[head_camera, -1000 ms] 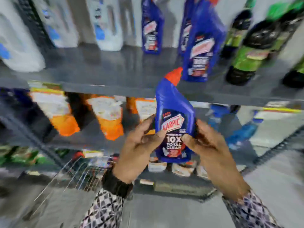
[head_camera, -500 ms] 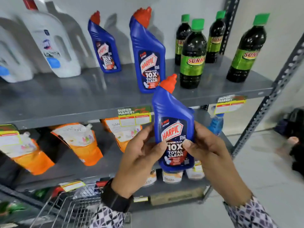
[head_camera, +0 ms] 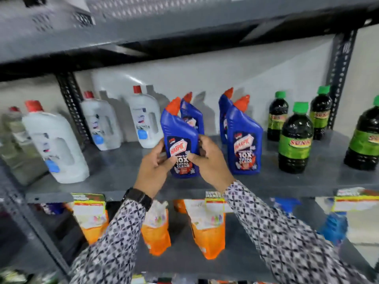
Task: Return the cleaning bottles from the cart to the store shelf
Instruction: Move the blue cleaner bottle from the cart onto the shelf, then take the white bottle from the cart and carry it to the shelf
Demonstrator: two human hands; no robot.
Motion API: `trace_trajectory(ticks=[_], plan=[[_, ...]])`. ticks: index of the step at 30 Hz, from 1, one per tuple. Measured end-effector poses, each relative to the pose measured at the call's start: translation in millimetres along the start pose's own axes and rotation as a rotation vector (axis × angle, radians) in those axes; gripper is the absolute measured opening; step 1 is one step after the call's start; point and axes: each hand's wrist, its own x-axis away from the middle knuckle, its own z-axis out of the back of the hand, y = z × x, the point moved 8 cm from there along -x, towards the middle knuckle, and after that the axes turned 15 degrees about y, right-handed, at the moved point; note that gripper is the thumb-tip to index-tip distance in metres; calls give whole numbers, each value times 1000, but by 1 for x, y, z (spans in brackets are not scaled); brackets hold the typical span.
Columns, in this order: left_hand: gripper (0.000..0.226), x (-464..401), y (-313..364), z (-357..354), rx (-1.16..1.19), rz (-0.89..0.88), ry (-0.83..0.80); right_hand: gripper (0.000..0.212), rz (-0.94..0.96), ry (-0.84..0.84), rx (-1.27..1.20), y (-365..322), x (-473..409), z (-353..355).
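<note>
I hold a blue Harpic bottle (head_camera: 178,138) with an orange cap upright, its base at or just above the grey shelf (head_camera: 123,173). My left hand (head_camera: 152,171) grips its left side and my right hand (head_camera: 209,162) its right side. Another blue Harpic bottle (head_camera: 245,140) stands on the shelf to the right, with one more (head_camera: 224,111) behind it. A third shelved Harpic bottle (head_camera: 192,113) stands right behind the one I hold. The cart is out of view.
White jugs with red caps (head_camera: 55,146) stand on the shelf's left, dark bottles with green caps (head_camera: 295,138) on its right. Orange refill pouches (head_camera: 208,232) and a blue spray bottle (head_camera: 334,224) sit on the shelf below. Another shelf (head_camera: 143,33) hangs overhead.
Both hands have carried the Harpic bottle up and forward from in front of the shelf edge to over the shelf, left of the standing Harpic bottle. The camera has tilted up.
</note>
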Motion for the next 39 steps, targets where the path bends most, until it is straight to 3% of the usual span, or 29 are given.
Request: trace_trajectory(ticks=[3,7,11,13,15,17,21,28,32,36,39], plan=[[59,-21,-19,-1,-10,16,15,53,-22,-18,42,24,-24,-20],[57,-33,-36,-3,-35,67,19,75,-73,-24,42,59,-44,-31],[58,-29,-34,1,-80,88,31,69,-42,-9,124,28,-25,-23],[61,-20,-29,11,-126,88,62,67,12,99,189,11,-10,-8],[57,-4,-23,33,-125,61,152,56,109,240,201,-11,12,7],[48,21,-18,63,-65,28,267,41,219,272,136,-32,37,10],[36,98,-51,140,19,98,498,29,257,-51,55,-32,100,-45],[30,297,-238,244,-28,667,776,29,-27,-657,154,107,257,-181],[45,444,-353,296,-98,1060,932,28,-189,-941,253,205,363,-259],[45,593,-447,320,-279,1526,968,34,-181,-1351,548,311,494,-327],[32,643,-477,304,-411,1718,745,28,-188,-1646,739,372,575,-349]])
